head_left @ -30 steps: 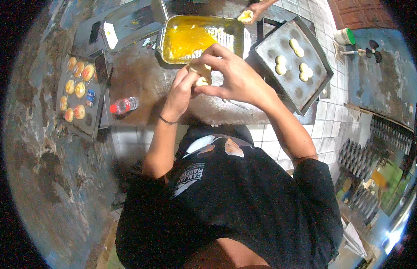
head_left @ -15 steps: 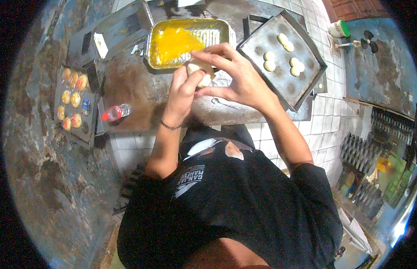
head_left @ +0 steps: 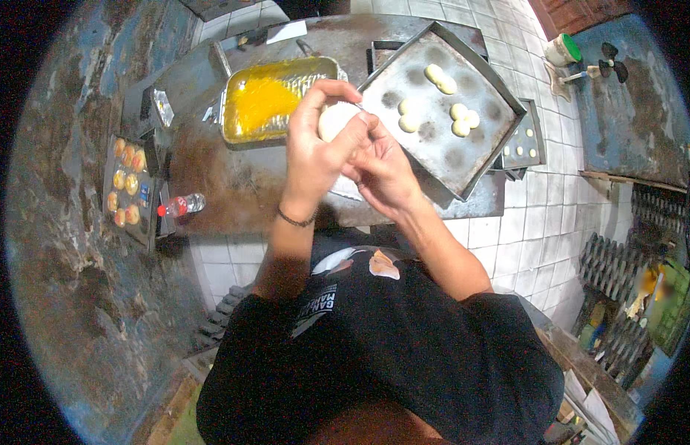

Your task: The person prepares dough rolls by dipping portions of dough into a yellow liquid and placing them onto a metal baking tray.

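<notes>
A pale ball of dough (head_left: 334,121) is held up over the table, wrapped by the fingers of my left hand (head_left: 315,152). My right hand (head_left: 389,174) meets it from the right, thumb and fingertips pinched together against the dough's lower side. My own fingers partly hide the dough and the pinch. Behind my left hand lies a metal pan (head_left: 225,122) with a yellow, greasy-looking layer (head_left: 263,100). To the right, a dark baking tray (head_left: 441,159) carries small dough balls in three clusters, one of them a group of three balls (head_left: 463,120).
A red-capped bottle (head_left: 185,204) lies on the table (head_left: 204,163) at left. Beyond it, several topped buns (head_left: 126,182) sit on another tray. A further tray (head_left: 534,137) with small dough pieces juts out at right. A green-lidded white bucket (head_left: 562,50) stands farther back.
My right hand has gone from spread fingers to a pinch against the dough. The view has shifted, so the pan and tray appear lower and farther left.
</notes>
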A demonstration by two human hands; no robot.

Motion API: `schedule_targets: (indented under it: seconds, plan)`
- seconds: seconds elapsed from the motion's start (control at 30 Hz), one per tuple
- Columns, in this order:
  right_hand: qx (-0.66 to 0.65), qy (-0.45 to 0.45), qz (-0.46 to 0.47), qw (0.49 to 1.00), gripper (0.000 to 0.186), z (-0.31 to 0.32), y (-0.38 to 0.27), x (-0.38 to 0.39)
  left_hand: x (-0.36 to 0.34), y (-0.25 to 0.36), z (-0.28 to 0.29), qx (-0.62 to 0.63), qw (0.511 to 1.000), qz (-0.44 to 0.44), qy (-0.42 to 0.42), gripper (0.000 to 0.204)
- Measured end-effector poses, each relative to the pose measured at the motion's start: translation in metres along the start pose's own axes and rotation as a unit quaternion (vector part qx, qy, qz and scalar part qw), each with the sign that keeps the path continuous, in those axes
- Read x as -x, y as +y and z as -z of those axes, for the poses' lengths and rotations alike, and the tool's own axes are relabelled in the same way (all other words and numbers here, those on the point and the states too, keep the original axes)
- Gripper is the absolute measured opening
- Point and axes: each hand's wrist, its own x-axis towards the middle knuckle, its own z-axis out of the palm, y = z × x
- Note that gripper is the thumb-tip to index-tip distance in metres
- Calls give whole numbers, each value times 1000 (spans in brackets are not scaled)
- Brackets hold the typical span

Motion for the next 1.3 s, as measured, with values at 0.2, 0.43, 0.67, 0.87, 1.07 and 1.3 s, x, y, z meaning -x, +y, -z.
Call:
schedule_targets:
  seconds: [0.2,0.43,0.67,0.87,1.07,1.3]
  plan:
    - [228,88,272,931,29,37,-44,19,11,-11,-90,101,992,-5,-73,25]
    - [574,-192,-21,796,33,63,-163,68,11,-39,-98,-30,999,23,4,49]
    - [648,65,53,757,61,120,-191,77,11,-144,-174,-143,971,10,-190,64]
    - [649,128,15,750,46,198,-194,75,16,-215,-203,-245,919,69,-301,83]
    - [839,50,-17,542,46,339,-154,69,38,-211,-142,-293,922,140,-210,107]
    - [941,-52,35,332,86,362,-110,60,101,-197,-35,-341,894,270,-113,98]
